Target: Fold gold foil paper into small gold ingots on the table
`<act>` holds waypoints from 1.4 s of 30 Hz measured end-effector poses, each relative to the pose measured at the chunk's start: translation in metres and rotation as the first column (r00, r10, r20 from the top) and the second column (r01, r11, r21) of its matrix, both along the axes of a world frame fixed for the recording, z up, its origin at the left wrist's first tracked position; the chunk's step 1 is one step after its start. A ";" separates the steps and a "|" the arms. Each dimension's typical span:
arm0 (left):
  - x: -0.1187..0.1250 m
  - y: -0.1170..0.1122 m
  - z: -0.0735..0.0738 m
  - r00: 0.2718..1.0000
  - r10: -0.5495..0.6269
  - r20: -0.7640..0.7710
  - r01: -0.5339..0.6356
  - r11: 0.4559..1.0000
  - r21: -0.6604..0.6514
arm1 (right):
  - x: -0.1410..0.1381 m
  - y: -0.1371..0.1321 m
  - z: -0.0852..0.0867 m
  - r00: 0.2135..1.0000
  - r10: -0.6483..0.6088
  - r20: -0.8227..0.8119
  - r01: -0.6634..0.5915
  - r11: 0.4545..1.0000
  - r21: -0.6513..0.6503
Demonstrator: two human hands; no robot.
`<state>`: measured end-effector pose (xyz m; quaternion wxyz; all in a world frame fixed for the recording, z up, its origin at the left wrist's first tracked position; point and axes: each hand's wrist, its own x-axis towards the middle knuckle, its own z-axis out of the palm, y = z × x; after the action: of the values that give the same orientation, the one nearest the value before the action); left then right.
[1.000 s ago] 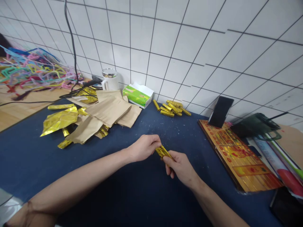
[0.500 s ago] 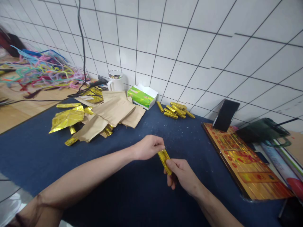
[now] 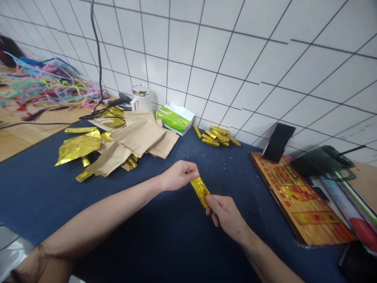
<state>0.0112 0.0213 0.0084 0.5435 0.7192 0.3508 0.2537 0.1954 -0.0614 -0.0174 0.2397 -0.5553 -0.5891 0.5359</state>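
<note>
A flat folded strip of gold foil paper point(image 3: 200, 191) stretches between my two hands above the dark blue table top point(image 3: 165, 247). My left hand point(image 3: 180, 175) pinches its upper end. Its lower end is gripped between the thumb and fingers of my right hand point(image 3: 224, 214). Beyond my hands, near the wall, lies a small heap of similar folded gold strips point(image 3: 216, 136). To the left are brown paper pieces point(image 3: 138, 135), with a crumpled gold foil sheet point(image 3: 78, 147) and more gold strips partly under them.
Behind the paper stand a white mug point(image 3: 141, 98) and a green tissue pack point(image 3: 175, 118). Tangled colourful pipe cleaners point(image 3: 55, 84) lie far left beside a black cable point(image 3: 98, 59). On the right are a gold-red board point(image 3: 303, 196), an upright phone point(image 3: 278, 142) and a dark green pitcher point(image 3: 321, 163).
Both hands have shifted slightly left and up with the gold strip. My right hand's grip is nearer the strip's lower end, and more of its face shows. The view has moved a little.
</note>
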 end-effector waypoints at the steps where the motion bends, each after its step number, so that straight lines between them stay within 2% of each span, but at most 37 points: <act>1: 0.000 0.000 0.000 1.000 -0.009 -0.005 0.009 1.000 -0.001 | 0.001 0.000 0.001 1.000 0.019 -0.001 -0.019 1.000 -0.018; 3: 0.002 -0.002 -0.002 0.998 -0.041 -0.038 0.041 0.999 0.010 | 0.002 0.002 0.002 0.996 0.077 -0.035 -0.080 0.994 -0.069; 5: 0.007 -0.009 -0.004 0.992 -0.089 -0.088 0.092 0.995 0.028 | 0.002 0.003 0.003 0.988 0.121 -0.094 -0.127 0.990 -0.062; 8: 0.017 -0.023 -0.008 0.978 -0.150 -0.148 0.155 0.988 0.024 | 0.000 0.003 0.002 0.988 0.114 -0.103 -0.117 0.993 -0.027; 12: 0.023 -0.030 -0.012 0.989 -0.109 -0.101 0.106 0.994 -0.033 | -0.002 0.003 0.001 0.995 0.066 -0.076 -0.069 0.997 -0.032; 18: 0.013 -0.015 -0.015 0.999 0.004 0.041 0.001 0.992 -0.126 | 0.000 0.006 0.005 0.998 0.042 -0.049 -0.046 0.995 -0.088; 23: 0.009 -0.009 -0.018 0.997 0.009 0.080 0.001 0.992 -0.126 | 0.001 0.005 0.006 0.999 0.018 0.030 -0.020 0.998 0.062; 25: 0.009 -0.009 -0.017 0.996 -0.022 0.085 0.032 0.992 -0.121 | 0.001 0.003 0.005 1.000 0.001 0.025 -0.003 0.997 0.071; 27: 0.009 -0.009 -0.015 0.994 -0.063 0.089 0.072 0.992 -0.105 | 0.001 0.003 0.004 0.997 0.008 -0.074 -0.009 1.000 -0.013; 29: 0.010 -0.012 -0.014 0.990 -0.095 0.108 0.104 0.991 -0.083 | 0.000 0.002 0.003 0.962 0.017 -0.273 -0.059 0.987 -0.147; 32: 0.013 -0.018 -0.014 0.979 -0.130 0.156 0.141 0.988 -0.062 | -0.002 0.002 0.000 0.836 -0.042 -0.548 -0.163 0.933 -0.321; 34: 0.014 -0.022 -0.014 0.979 -0.129 0.160 0.134 0.991 -0.023 | -0.005 0.000 -0.002 0.774 -0.093 -0.627 -0.211 0.895 -0.393; 38: 0.015 -0.025 -0.012 0.986 -0.094 0.141 0.087 0.995 0.054 | -0.009 -0.001 -0.003 0.703 -0.154 -0.694 -0.199 0.895 -0.400; 40: 0.014 -0.024 -0.011 0.979 -0.111 0.169 0.107 0.994 0.029 | -0.009 -0.001 -0.002 0.685 -0.188 -0.704 -0.156 0.906 -0.393; 42: 0.013 -0.022 -0.011 0.964 -0.137 0.227 0.147 0.989 -0.027 | -0.009 0.001 -0.002 0.709 -0.199 -0.676 -0.087 0.927 -0.365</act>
<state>0.0243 -0.0008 -0.0027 0.6117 0.6974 0.2403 0.2859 0.1864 -0.0608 -0.0192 0.3527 -0.3622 -0.3238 0.7998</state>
